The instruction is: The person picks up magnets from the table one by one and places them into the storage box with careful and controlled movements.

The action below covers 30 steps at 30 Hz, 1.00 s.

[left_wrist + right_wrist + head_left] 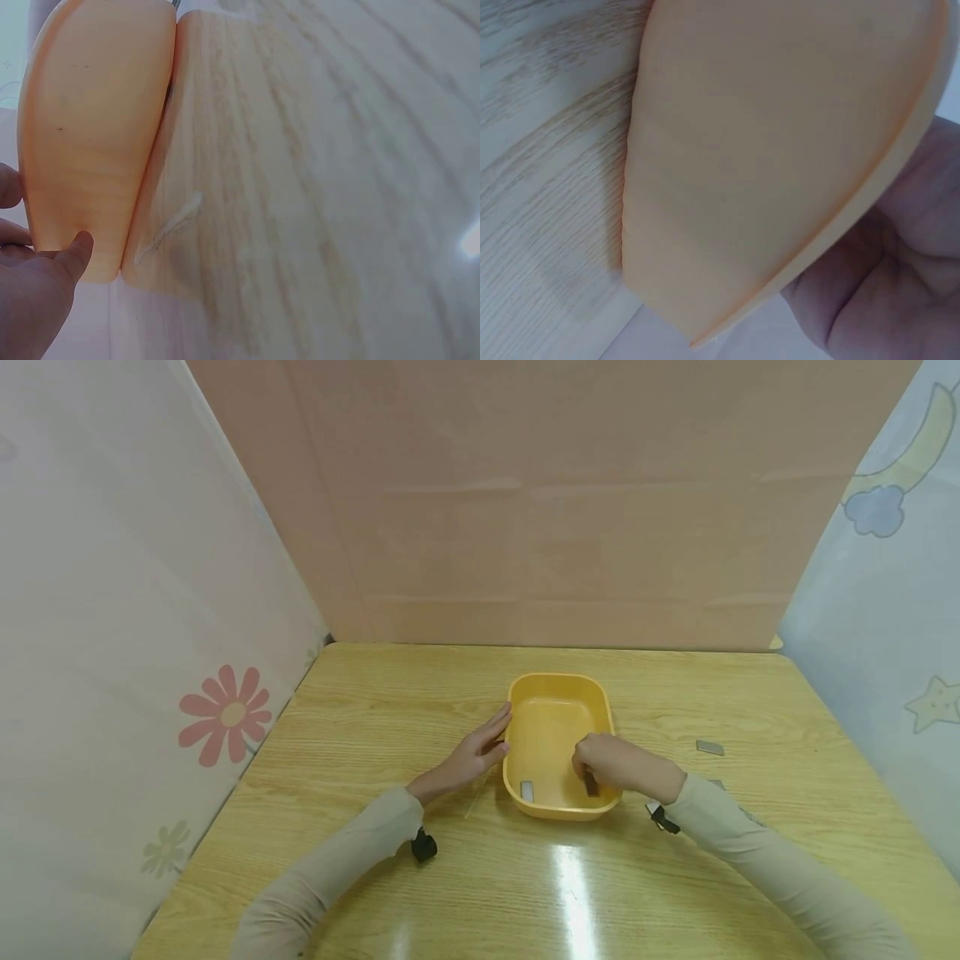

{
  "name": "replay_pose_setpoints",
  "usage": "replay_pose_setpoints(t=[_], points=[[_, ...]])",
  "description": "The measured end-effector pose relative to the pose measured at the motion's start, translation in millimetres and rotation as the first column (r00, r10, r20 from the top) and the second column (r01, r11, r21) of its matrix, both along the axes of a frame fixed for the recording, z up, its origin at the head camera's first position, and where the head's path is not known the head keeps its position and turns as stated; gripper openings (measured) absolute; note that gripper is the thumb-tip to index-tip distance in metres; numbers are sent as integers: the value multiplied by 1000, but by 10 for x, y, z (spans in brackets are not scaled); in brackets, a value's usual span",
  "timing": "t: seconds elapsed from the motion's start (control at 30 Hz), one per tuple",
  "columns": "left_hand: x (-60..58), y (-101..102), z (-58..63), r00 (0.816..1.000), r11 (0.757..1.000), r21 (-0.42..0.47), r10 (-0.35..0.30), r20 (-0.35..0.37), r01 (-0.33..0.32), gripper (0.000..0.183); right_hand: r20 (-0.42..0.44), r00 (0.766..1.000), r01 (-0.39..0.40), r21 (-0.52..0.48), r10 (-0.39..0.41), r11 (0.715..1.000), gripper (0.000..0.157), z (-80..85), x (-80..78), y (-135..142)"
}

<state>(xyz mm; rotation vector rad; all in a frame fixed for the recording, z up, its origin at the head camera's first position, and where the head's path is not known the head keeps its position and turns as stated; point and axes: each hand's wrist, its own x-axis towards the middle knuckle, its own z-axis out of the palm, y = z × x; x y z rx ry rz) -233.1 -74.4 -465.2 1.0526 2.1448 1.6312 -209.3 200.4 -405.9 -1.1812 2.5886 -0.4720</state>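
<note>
Below frame centre, our right hand (618,766) pinches a block (592,786) inside the tray (551,735) our straight-fingered left hand (474,756) likely steadies.

White glare streaks the wooden tabletop (487,893) (overhead view), while wrist views look hazy.

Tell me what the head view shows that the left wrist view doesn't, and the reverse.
Only the head view shows the inside of the tray, with a small pale piece in its near left corner, a dark piece held by the right hand, and a grey piece out to the right.

Only the left wrist view shows the dark specks on the tray's outer wall.

Both show the tray, the wooden table and the left hand with its thumb against the tray's outside.
</note>
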Motion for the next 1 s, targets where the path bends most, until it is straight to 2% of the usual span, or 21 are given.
replay_pose_setpoints(t=[0.3,0.5,0.63,0.77,1.0], points=[[8,-8,4,1000,1000,-11,4,2,-4,56,12,999,-35,-48,35,998,34,2,10,13],[2,-7,1,1000,1000,-11,6,9,-6,55,-103,992,-83,-45,78,996,35,20,1,16],[2,-10,0,1000,1000,-13,7,3,-7,55,-122,989,-90,-41,84,995,34,28,-6,28],[7,-14,10,1000,1000,-10,2,5,-2,55,-121,990,-73,-44,67,996,33,36,-14,45],[0,-21,-5,1000,1000,-4,-6,1,6,56,-76,997,-32,-95,25,995,22,67,-30,107]])
